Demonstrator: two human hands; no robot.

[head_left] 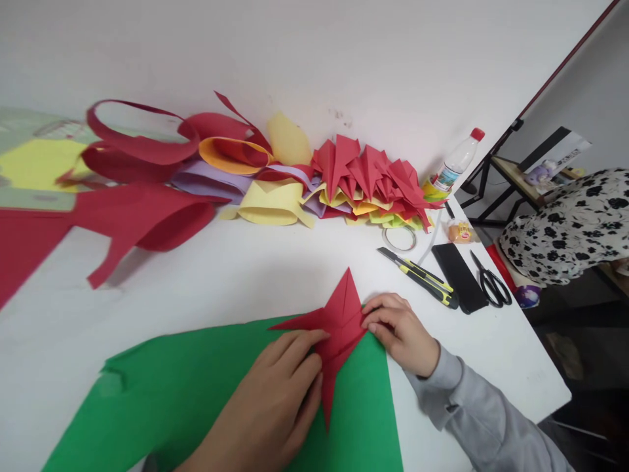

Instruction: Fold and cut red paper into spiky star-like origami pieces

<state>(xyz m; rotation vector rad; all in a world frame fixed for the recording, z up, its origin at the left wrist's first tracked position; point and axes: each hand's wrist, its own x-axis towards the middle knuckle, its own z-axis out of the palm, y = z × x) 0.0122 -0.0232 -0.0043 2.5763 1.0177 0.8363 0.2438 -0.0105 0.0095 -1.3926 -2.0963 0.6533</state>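
Observation:
A folded red paper shape (339, 321) with sharp points lies on a large green paper sheet (196, 400) on the white table (246, 275). My left hand (275, 406) lies flat on the shape's left side, fingers stretched out and pressing it down. My right hand (400, 331) has its fingers curled and pinched on the shape's right edge. A grey sleeve covers my right forearm.
Several folded red paper shapes (368, 174) and curled red, yellow, purple and orange paper scraps (236, 170) pile along the wall. On the right lie a utility knife (417, 275), black case (459, 275), scissors (491, 282), tape roll (399, 237) and bottle (455, 164).

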